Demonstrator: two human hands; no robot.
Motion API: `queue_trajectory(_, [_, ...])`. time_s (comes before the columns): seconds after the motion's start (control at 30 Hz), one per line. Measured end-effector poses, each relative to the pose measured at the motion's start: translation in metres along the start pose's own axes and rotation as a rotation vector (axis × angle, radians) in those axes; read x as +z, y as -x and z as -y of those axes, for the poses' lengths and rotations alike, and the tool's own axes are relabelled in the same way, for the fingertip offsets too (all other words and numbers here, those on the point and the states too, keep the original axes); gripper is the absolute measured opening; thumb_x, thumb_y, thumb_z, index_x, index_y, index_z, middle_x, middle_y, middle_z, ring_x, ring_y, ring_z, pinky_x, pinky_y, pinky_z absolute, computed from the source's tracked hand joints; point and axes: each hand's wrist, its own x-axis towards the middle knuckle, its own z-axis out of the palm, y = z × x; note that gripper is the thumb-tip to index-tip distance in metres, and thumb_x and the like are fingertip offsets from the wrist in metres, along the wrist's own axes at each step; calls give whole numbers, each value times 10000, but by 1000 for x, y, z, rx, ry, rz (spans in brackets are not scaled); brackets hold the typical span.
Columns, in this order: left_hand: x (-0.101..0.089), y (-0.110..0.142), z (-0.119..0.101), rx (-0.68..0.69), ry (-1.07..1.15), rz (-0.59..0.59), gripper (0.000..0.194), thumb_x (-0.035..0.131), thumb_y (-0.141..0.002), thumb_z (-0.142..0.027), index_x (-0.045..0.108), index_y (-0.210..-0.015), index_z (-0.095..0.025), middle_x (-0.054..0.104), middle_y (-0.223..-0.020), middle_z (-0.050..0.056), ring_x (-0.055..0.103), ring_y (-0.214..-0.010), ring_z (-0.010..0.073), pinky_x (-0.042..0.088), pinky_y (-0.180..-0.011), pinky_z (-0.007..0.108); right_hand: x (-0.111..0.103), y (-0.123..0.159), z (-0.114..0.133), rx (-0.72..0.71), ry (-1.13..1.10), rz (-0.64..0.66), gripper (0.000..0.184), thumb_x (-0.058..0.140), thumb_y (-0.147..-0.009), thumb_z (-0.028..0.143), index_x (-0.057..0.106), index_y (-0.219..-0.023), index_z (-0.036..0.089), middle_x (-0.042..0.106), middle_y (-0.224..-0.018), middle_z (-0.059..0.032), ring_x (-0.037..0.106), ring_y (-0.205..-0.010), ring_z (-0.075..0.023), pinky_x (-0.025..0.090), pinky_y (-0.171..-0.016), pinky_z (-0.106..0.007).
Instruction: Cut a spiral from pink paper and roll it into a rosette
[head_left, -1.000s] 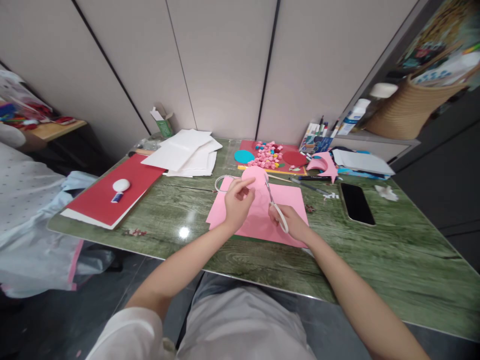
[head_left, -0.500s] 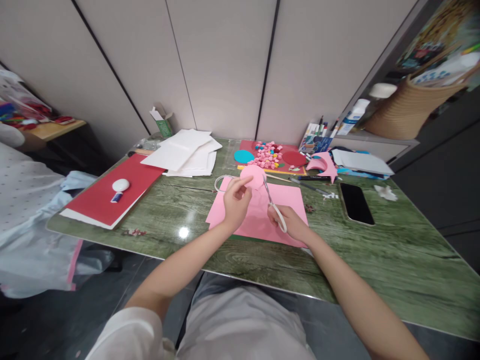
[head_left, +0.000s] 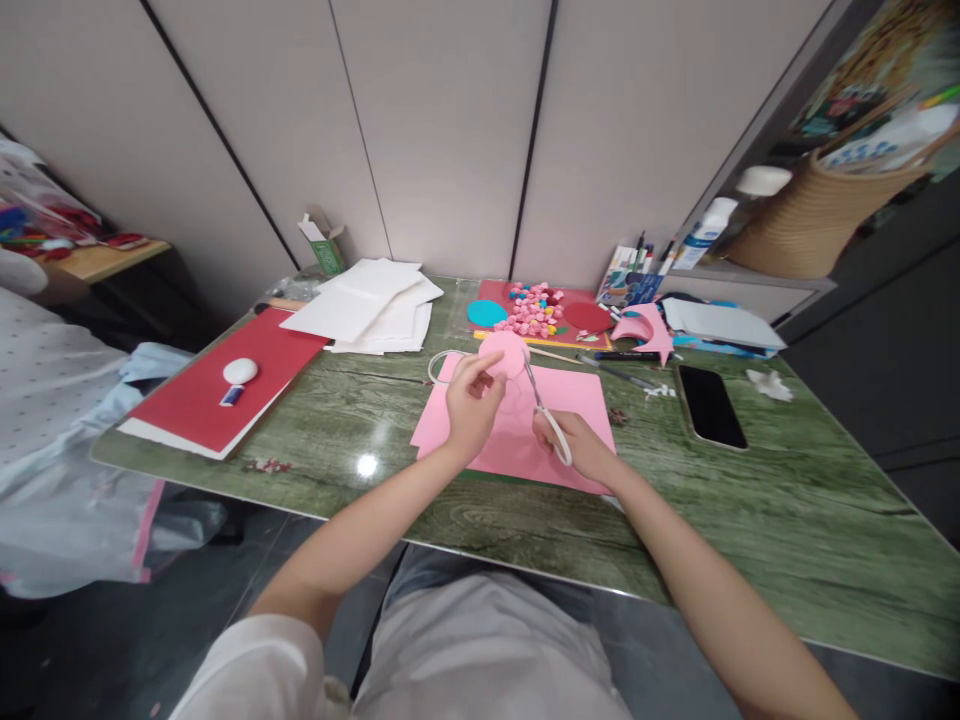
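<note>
Between the thumb and fingers of my left hand [head_left: 474, 400] is a round pink paper piece [head_left: 505, 353], held up above the table. My right hand [head_left: 571, 440] grips a pair of scissors [head_left: 553, 432] with white handles, and the blades meet the right edge of the pink circle. Below both hands lie pink paper sheets [head_left: 577, 400]. A white loop [head_left: 436, 368] rests by the sheets' left corner, partly behind my left hand.
Behind stands a red sheet with small pink pieces [head_left: 531, 312] and a blue circle [head_left: 487, 313]. A pink offcut [head_left: 646, 330], pens and a phone [head_left: 711, 406] are at right. White papers [head_left: 360, 300] and a red sheet [head_left: 217, 390] lie left.
Hardly anything differs. The whole view has shifted very slightly, and both hands keep the same hold on the pink circle and the scissors.
</note>
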Motion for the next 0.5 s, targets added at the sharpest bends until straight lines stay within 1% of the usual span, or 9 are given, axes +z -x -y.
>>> queue_trajectory(0.17, [-1,0,0,1,6,29,258,584,-730,-288,616,-975,-212,490,-840,38,473,-717,99,404,-603,217,0,0,-3,-26,-12,2,307,346,-830,358,397,-585,179,441,-556,18,407,-546,-112,325,-553,-247])
queue_trajectory(0.37, [-1,0,-1,9,-5,34,252,580,-732,-277,615,-974,-213,499,-849,39,474,-728,102,405,-613,218,1,0,-3,-6,-9,-16,365,333,-840,430,406,-585,179,437,-552,22,405,-542,-113,329,-561,-252])
queue_trajectory(0.5, [-1,0,-4,10,-27,26,245,570,-739,-254,613,-977,-210,506,-855,41,476,-734,104,403,-622,220,0,0,-1,8,12,-11,380,336,-845,435,411,-579,175,447,-553,20,407,-547,-111,327,-569,-248])
